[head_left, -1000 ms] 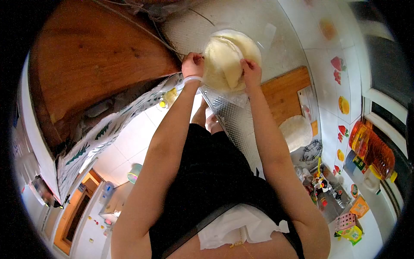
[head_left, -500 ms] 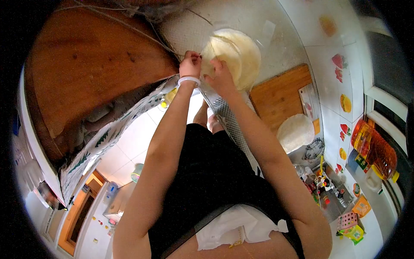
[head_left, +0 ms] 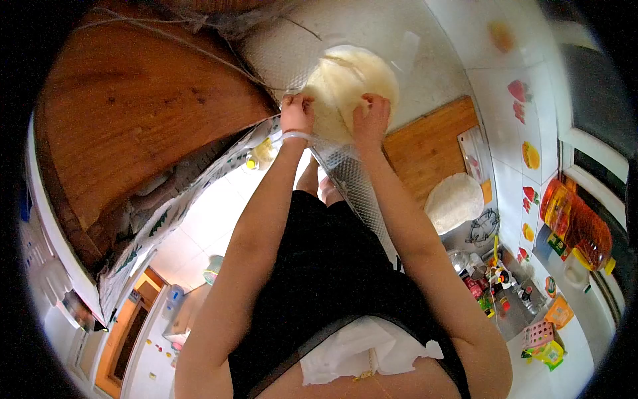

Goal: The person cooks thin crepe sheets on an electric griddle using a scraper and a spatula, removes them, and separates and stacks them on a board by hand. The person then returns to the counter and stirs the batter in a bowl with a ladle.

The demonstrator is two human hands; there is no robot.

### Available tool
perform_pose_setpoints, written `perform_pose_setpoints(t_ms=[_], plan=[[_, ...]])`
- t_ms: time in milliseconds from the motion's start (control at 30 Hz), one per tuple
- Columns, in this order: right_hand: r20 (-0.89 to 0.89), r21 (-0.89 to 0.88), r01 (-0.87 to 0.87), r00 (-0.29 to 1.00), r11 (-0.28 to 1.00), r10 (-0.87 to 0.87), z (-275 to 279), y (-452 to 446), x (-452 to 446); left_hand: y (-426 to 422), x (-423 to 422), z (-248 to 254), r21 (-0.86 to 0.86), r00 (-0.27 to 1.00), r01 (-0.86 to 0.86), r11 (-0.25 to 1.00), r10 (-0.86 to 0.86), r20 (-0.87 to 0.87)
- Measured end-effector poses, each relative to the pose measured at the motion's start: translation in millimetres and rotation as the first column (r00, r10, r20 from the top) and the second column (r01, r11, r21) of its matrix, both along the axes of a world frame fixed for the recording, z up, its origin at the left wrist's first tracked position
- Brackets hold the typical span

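A stack of thin, round, pale dough sheets [head_left: 349, 73] lies on the counter at the top centre. My left hand [head_left: 297, 114] is at the stack's left edge, its fingers curled together; whether they pinch a sheet's edge is too small to tell. Over the lower right part of the stack, my right hand [head_left: 372, 120] touches the top sheet with bent fingers that are spread apart. A curved fold or edge line runs across the upper sheets between the two hands.
Right of the stack are a wooden cutting board [head_left: 432, 143], a cleaver [head_left: 472, 156] and another pale round sheet [head_left: 455, 203]. A large oil bottle [head_left: 577, 223] stands by the window. A brown wooden board [head_left: 153, 106] fills the upper left.
My right hand moved from the stack's right part to its left edge, then back rightwards over the sheets. The raised fold of the top sheet now lies flatter. My left hand stayed at the left edge.
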State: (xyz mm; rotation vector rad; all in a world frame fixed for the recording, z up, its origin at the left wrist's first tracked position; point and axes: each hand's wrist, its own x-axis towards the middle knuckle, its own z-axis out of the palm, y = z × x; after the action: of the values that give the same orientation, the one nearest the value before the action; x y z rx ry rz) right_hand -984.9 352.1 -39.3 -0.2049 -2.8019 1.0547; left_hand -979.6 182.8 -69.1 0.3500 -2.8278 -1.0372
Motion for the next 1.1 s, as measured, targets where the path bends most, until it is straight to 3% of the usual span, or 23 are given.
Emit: perform_pose_setpoints(t_ms=[67,167,267,367,400,467,567,767,800,867,900,933,1033,1100], plan=[[0.052,-0.114,0.11,0.993,0.987,-0.104,-10,12,-8,7,4,15,0.036,0.996,-0.049,0.998,0.046,0.072],[0.165,-0.148,0.012,0.986,0.989,0.013,-17,20,-18,6,9,-1,0.044,0.995,-0.076,0.996,0.073,0.066],[0.31,-0.195,0.058,0.951,0.979,0.005,-21,21,-25,10,8,3,-0.038,0.994,-0.084,0.996,0.08,-0.08],[0.226,-0.17,-0.042,0.971,0.984,0.081,-12,19,-26,13,8,15,0.399,0.98,-0.117,0.91,0.04,0.197],[0.155,-0.087,-0.095,0.982,0.992,0.108,-2,16,-26,16,9,8,0.597,0.976,-0.171,0.784,0.053,0.21],[0.021,0.093,-0.179,0.984,0.979,0.178,21,4,-23,21,11,-13,0.881,0.968,-0.248,0.403,0.065,0.243],[-0.206,-0.028,-0.166,0.966,0.986,0.157,2,-14,-15,24,2,-9,0.897,0.893,-0.442,-0.009,0.083,0.441],[0.203,-0.349,-0.295,0.903,0.889,0.38,23,-49,12,13,2,14,0.802,0.825,-0.542,-0.252,0.02,0.564],[0.191,-0.365,-0.326,0.891,0.872,0.413,23,-51,17,6,3,15,0.784,0.821,-0.553,-0.282,-0.029,0.569],[0.167,-0.393,-0.385,0.863,0.835,0.477,22,-52,27,1,7,-11,0.861,0.859,-0.508,0.031,0.085,0.504],[0.138,-0.306,-0.395,0.882,0.866,0.451,25,-48,29,-1,8,-14,0.858,0.879,-0.476,0.192,0.132,0.458],[0.106,-0.216,-0.399,0.898,0.891,0.428,30,-41,31,-5,8,-16,0.807,0.831,-0.556,0.197,0.145,0.537],[0.068,-0.033,-0.398,0.914,0.917,0.399,21,-28,37,-13,12,-33,0.733,0.924,-0.374,0.568,0.157,0.35],[0.096,0.067,-0.445,0.894,0.893,0.438,9,-23,46,-11,15,-31,0.607,0.932,-0.355,0.711,0.221,0.286]])
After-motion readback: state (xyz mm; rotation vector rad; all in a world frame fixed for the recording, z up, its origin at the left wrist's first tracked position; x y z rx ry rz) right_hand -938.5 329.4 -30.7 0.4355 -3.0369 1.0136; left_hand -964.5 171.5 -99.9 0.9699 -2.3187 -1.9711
